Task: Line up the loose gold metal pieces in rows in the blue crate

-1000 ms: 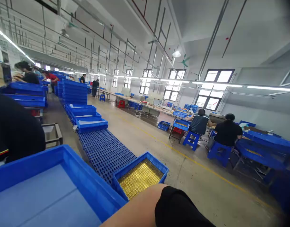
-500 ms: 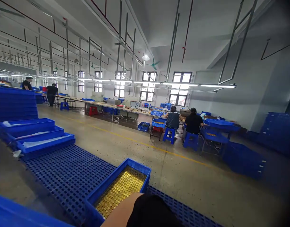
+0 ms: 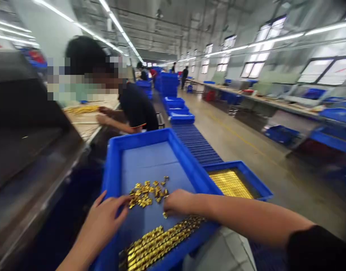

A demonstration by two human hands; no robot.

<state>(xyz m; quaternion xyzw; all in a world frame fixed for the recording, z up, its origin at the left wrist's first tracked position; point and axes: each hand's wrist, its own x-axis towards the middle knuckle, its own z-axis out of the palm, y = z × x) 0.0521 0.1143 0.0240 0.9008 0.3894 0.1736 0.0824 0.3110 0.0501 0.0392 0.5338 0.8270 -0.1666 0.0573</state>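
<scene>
In front of me, a blue plastic tray (image 3: 160, 148) holds a loose heap of small shiny gold pieces (image 3: 144, 194). My left hand (image 3: 110, 212) reaches over the tray's left wall, thumb and fingers apart, with its index fingertip touching the heap's left edge. My right hand (image 3: 178, 201) is at the heap's right side, its fingers curled down and closed together. A small gold piece (image 3: 165, 215) shows at those fingertips, which are partly hidden. Rows of gold pieces (image 3: 158, 244) lie lined up along the tray's near end.
Another blue tray (image 3: 263, 194), filled with gold pieces, stands low on the right by a slatted blue platform (image 3: 192, 137). On the left, a co-worker in a dark shirt (image 3: 139, 107) sits at a bench (image 3: 85, 130). Stacked blue crates (image 3: 168, 84) stand farther back.
The view has swung left and down from the aisle onto the near blue tray. Both hands now show over it; before, only part of an arm and a dark sleeve were visible.
</scene>
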